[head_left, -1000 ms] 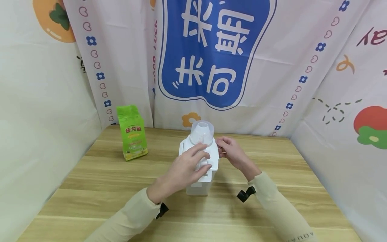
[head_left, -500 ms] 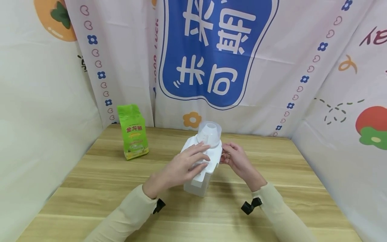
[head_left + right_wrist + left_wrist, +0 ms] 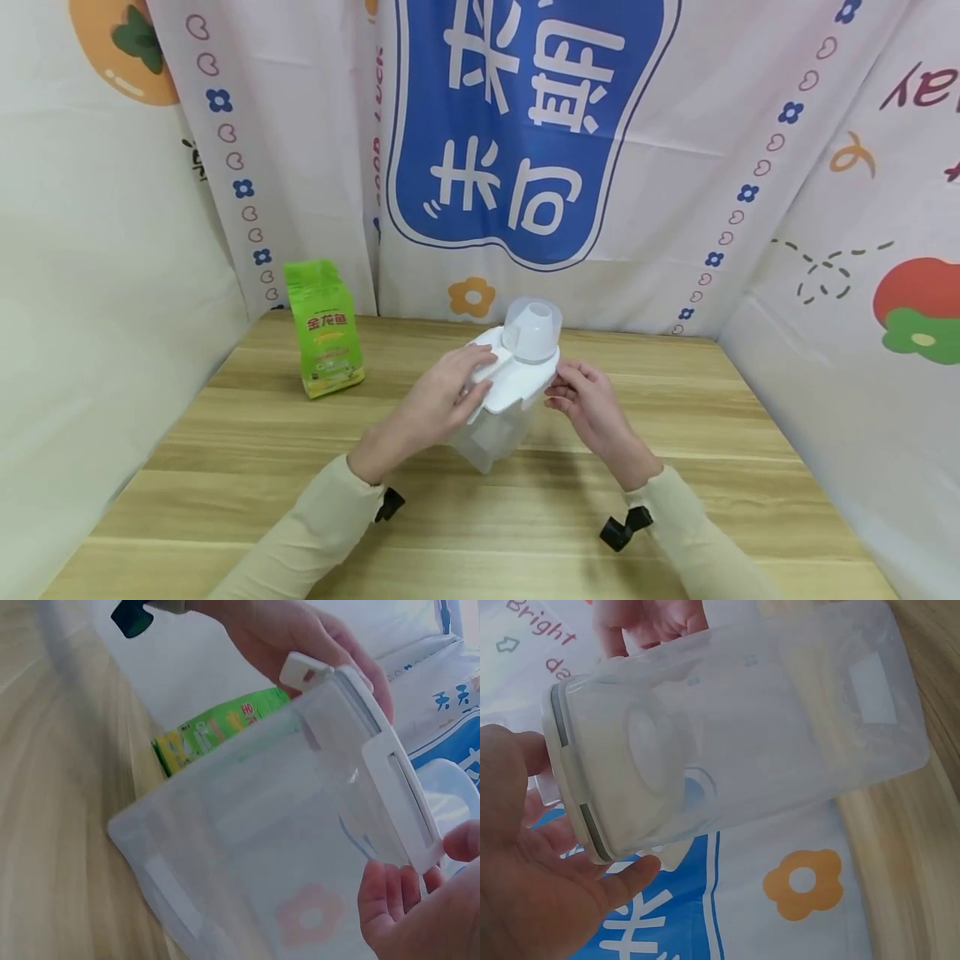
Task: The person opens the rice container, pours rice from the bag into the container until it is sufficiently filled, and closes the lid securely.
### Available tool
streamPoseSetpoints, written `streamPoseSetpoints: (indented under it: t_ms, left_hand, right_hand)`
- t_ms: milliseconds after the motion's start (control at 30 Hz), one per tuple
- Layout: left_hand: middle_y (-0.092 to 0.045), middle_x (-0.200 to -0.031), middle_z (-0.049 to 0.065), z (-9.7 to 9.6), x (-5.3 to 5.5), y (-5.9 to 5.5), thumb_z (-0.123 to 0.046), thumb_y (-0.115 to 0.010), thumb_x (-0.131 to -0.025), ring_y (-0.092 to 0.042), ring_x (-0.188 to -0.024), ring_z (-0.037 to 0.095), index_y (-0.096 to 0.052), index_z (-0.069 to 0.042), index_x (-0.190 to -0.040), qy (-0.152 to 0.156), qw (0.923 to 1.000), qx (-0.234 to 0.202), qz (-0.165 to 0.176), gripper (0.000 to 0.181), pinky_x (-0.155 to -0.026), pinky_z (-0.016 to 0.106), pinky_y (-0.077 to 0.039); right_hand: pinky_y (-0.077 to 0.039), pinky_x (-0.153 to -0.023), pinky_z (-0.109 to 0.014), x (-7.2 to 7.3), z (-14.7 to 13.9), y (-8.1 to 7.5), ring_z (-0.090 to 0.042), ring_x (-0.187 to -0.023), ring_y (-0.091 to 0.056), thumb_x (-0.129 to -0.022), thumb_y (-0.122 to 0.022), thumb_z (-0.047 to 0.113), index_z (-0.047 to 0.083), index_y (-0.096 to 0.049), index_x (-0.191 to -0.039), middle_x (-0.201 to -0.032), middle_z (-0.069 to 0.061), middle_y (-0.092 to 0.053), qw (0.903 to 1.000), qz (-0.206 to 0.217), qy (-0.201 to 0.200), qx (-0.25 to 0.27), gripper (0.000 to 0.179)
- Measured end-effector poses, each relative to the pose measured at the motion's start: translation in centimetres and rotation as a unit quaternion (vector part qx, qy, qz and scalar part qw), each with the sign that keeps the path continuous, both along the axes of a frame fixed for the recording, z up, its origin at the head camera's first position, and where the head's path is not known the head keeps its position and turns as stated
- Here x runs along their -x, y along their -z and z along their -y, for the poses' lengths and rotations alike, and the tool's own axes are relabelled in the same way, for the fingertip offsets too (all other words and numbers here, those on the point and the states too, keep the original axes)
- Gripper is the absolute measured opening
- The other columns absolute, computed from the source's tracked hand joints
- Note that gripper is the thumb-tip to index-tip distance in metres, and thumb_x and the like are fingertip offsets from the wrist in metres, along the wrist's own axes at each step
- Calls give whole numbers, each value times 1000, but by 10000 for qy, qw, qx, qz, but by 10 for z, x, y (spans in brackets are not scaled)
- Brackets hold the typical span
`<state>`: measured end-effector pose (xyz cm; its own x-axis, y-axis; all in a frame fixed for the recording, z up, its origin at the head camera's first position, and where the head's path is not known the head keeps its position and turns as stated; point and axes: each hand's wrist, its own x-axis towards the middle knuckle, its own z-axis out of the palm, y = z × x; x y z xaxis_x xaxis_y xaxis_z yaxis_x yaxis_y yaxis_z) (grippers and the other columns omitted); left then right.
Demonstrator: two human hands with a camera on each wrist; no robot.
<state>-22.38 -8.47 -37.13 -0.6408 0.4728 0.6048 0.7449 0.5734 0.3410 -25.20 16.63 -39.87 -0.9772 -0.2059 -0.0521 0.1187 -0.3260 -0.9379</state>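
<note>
A: where's the lidded storage container (image 3: 491,437) at?
B: between both hands, tipped, long axis leaning right up top. left hand (image 3: 429,393) grips the lid (image 3: 517,379), right hand (image 3: 597,408) pinches its right edge

On my L-wrist feed: translucent plastic storage container (image 3: 742,727) runs across view, lid end frame-left, base frame-right. L hand (image 3: 540,877) grips white lid (image 3: 574,780) at its edge. R hand (image 3: 656,622) partly shows up top, behind container's upper side; can't tell if touching. White label (image 3: 874,688) nr base. Bkgd: printed cloth (image 3: 750,900) w/ orange flower (image 3: 799,904), blue panel (image 3: 694,877) w/ white chars, red lettering (image 3: 544,621); wood-grain tabletop (image 3: 900,877) far frame-right.
</note>
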Motion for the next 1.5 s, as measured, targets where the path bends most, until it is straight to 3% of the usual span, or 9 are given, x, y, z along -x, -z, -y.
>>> streamPoseSetpoints:
  t_ms: [300, 500, 800, 1500]
  left_hand:
    - [-61, -134, 14, 2, 6, 3, -14, -60, -96, -50, -133, 35, -59, -5, -130, -203, 9988, -263, 373, 35, -110, 49, -43]
    - [-60, -135, 14, 1, 7, 5, -14, -59, -96, -49, -134, 35, -59, -5, -130, -142, 9978, -383, 518, 35, -109, 50, -43]
    - [-61, -135, 14, 2, 8, 8, -14, -60, -96, -49, -134, 35, -60, -5, -129, -76, 9973, -514, 517, 34, -108, 50, -45]
    - [-61, -135, 13, 1, 8, 11, -13, -58, -97, -46, -136, 35, -59, -5, -130, -86, 9965, -541, 628, 34, -111, 52, -42]
  right_hand:
    - [-55, -84, -29, -12, 13, 0, -16, -85, -58, -100, -50, 9, 10, -55, -93, -87, -2, -60, 9927, 323, 371, 1102, 9]
    - [-52, -87, -26, -12, 14, 2, -16, -92, -53, -100, -54, 15, 7, -56, -103, -92, -3, -56, 9911, 563, 127, 1202, 9]
    - [-53, -86, -25, -12, 20, 3, -16, -94, -53, -101, -55, 20, 7, -58, -105, -95, -3, -57, 9837, 974, 451, 1444, 13]
    - [-53, -83, -22, -12, 22, 7, -14, -92, -53, -99, -59, 18, 7, -65, -102, -95, -3, -58, 9761, 1109, 627, 1763, 13]
